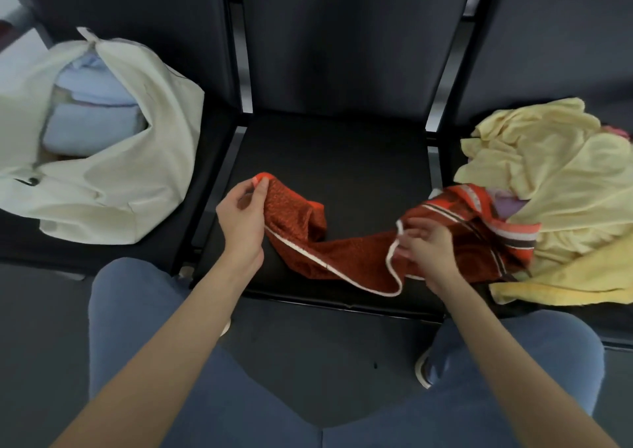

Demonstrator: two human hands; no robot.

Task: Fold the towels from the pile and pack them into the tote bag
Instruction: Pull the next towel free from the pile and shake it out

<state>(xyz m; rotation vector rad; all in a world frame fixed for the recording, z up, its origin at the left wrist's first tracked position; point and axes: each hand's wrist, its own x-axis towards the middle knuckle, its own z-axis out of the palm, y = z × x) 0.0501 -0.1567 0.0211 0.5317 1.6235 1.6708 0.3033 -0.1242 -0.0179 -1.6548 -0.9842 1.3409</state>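
Fingers (262, 185) of left hand (241, 218) pinch a corner of red towel (342, 255); right hand (426, 249) grips its white hem, prob. hunting 2nd corner. Towel sags over chair seat (342, 160), btwn tote bag (137, 173) and pile (555, 180).

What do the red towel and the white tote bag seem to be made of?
Red towel: probably woven terry cotton, matte, with a nubby speckled surface and a white hem. White tote bag: probably plain cotton canvas, smooth and matte, with stiff creases.
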